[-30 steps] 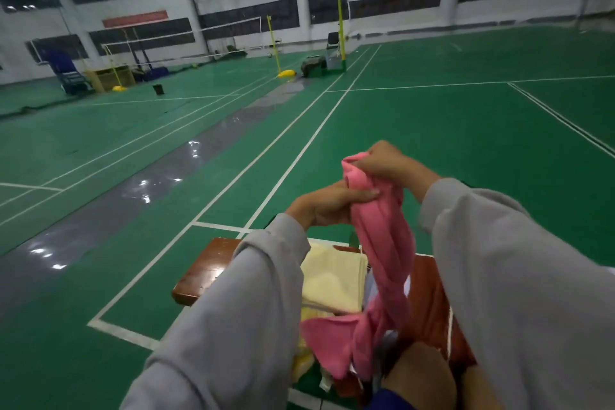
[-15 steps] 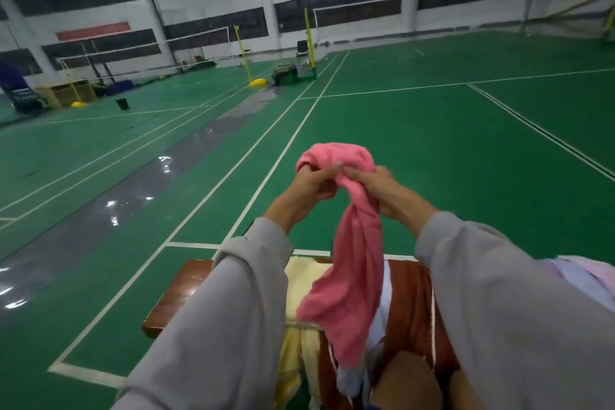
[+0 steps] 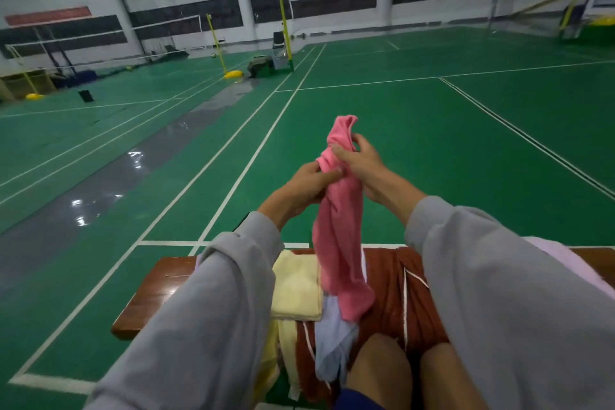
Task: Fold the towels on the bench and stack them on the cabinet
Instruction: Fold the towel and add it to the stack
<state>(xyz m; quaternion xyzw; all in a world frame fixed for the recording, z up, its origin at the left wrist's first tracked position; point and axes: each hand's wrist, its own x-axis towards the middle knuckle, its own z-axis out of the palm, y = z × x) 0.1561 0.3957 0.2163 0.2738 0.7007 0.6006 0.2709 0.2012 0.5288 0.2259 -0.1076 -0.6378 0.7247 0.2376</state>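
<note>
A pink towel (image 3: 337, 243) hangs bunched in the air above the brown wooden bench (image 3: 156, 289). My left hand (image 3: 306, 183) pinches it near its upper part, and my right hand (image 3: 361, 161) grips it just above, with a short end of the towel sticking up past the fingers. On the bench below lie a folded pale yellow towel (image 3: 296, 286), a rust-brown towel with white trim (image 3: 399, 293), a light blue-grey towel (image 3: 332, 339) and a pale pink one (image 3: 565, 263) at the right. The cabinet is not in view.
My knees (image 3: 382, 369) show at the bottom edge in front of the bench. Beyond the bench stretches a green court floor with white lines (image 3: 246, 170), net posts (image 3: 286, 33) and a small dark bin (image 3: 86, 95) far off.
Both hands have worked along the pink towel: its top end now sticks up above my right hand, and the towel hangs longer and straighter. The view has shifted a little to the right.
</note>
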